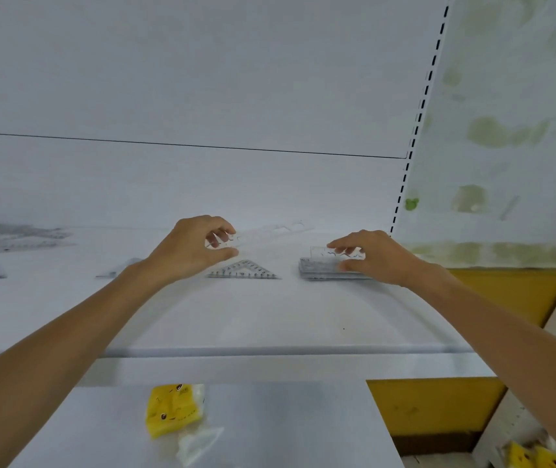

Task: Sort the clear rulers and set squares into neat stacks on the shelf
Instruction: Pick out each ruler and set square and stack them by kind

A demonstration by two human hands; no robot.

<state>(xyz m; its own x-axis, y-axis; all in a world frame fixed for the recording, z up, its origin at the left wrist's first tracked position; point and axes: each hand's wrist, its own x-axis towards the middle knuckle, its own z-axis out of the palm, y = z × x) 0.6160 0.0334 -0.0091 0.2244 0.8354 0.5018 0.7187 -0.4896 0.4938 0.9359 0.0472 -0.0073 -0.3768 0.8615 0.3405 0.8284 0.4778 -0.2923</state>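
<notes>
In the head view a white shelf (269, 319) fills the middle of the frame. A slotted upright (421, 106) and a stained wall stand at the right, and a yellow packet (171, 408) lies on the lower shelf at the bottom. A set square (243, 270) lies flat at centre, just under the thumb of the left hand (199, 246). That hand's curled fingers pinch a clear piece (236, 238) whose shape is unclear. Right of centre, the right hand (369, 256) pinches a clear ruler (322, 253) on edge between forefinger and thumb, above a stack of rulers (323, 271).
</notes>
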